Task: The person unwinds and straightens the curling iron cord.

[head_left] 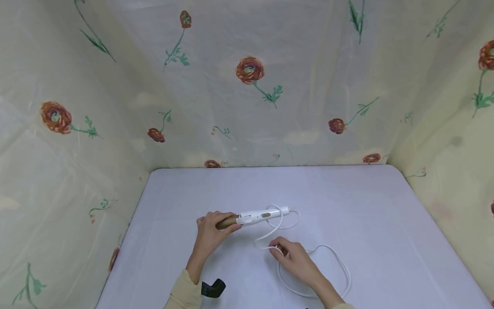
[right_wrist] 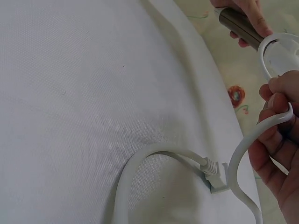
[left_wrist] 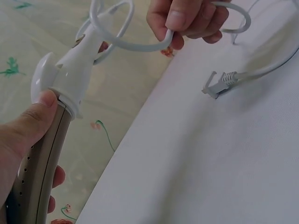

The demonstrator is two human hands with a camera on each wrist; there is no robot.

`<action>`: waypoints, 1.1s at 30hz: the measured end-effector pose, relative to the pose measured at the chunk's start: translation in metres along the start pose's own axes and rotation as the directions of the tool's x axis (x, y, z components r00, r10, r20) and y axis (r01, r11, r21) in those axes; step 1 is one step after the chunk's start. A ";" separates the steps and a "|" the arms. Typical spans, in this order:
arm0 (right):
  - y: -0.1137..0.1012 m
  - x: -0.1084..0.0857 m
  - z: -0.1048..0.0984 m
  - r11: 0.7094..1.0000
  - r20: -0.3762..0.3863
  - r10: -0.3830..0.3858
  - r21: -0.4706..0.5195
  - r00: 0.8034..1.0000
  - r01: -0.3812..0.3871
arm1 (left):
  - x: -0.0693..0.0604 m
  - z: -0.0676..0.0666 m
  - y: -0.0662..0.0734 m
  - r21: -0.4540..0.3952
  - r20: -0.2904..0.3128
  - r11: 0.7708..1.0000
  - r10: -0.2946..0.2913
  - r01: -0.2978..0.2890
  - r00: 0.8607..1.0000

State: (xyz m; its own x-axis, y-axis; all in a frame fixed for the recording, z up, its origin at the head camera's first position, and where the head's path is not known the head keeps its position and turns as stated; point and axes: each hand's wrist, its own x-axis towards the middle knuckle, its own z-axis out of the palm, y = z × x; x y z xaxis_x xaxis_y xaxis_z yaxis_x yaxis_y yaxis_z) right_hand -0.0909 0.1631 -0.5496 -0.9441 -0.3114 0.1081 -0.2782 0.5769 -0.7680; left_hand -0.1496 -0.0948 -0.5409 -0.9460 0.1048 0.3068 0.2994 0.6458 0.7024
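A white curling iron [head_left: 252, 217] with a gold-brown barrel is held above the table, its handle pointing right. My left hand [head_left: 214, 229] grips the barrel, thumb on one side and fingers on the other, close to the white clamp lever [left_wrist: 43, 77]. From the handle's end runs a white cord [head_left: 266, 236], looping around the handle. My right hand [head_left: 295, 259] pinches this cord between thumb and fingers, below and right of the handle. In both wrist views the cord's plug [left_wrist: 216, 86] lies on the table, apart from both hands.
The white table [head_left: 185, 189] has floral-patterned curtains [head_left: 293, 128] along its back and sides. More cord [head_left: 347, 270] lies in a wide loop right of and below my right hand. A black curved piece [head_left: 214, 288] shows beside my left sleeve.
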 end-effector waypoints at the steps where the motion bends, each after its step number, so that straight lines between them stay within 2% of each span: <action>1: -0.001 -0.002 -0.001 1.000 -0.001 -0.013 0.000 1.000 0.013 | 0.000 0.000 -0.001 0.006 -0.005 1.000 0.004 -0.004 1.000; 5: -0.004 -0.008 -0.004 0.996 -0.032 -0.086 0.000 0.996 0.086 | 0.000 0.000 -0.002 0.040 -0.017 0.999 0.006 -0.005 1.000; 11: -0.012 -0.011 -0.012 0.981 -0.099 -0.192 -0.011 0.977 0.191 | 0.000 0.000 -0.005 0.073 -0.018 0.997 0.012 -0.010 1.000; 16: -0.015 -0.009 -0.021 0.961 -0.149 -0.275 -0.016 0.950 0.276 | 0.001 0.000 -0.006 0.125 0.001 0.992 0.006 -0.006 1.000; 20: -0.016 -0.004 -0.030 0.944 -0.192 -0.331 -0.057 0.924 0.326 | 0.000 -0.002 -0.007 0.177 0.031 0.984 -0.003 -0.003 1.000; 24: -0.017 0.003 -0.041 0.939 -0.215 -0.343 -0.116 0.914 0.325 | -0.004 -0.004 -0.009 0.202 0.075 0.979 -0.003 -0.012 0.997; 29: -0.014 0.012 -0.056 0.947 -0.250 -0.311 -0.157 0.917 0.278 | -0.011 -0.005 -0.017 0.186 0.137 0.982 0.004 -0.029 0.991; 33: -0.010 0.019 -0.062 0.950 -0.270 -0.297 -0.178 0.916 0.255 | -0.014 -0.007 -0.023 0.149 0.175 0.985 0.056 -0.083 0.983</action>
State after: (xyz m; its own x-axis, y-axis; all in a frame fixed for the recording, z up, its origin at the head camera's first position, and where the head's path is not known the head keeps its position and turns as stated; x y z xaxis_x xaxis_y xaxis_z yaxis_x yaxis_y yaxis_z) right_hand -0.1172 0.1977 -0.5009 -0.8301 -0.2522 0.4973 -0.5367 0.6034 -0.5898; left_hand -0.1422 -0.1159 -0.5571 -0.9349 0.2714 0.2286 0.3546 0.7402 0.5713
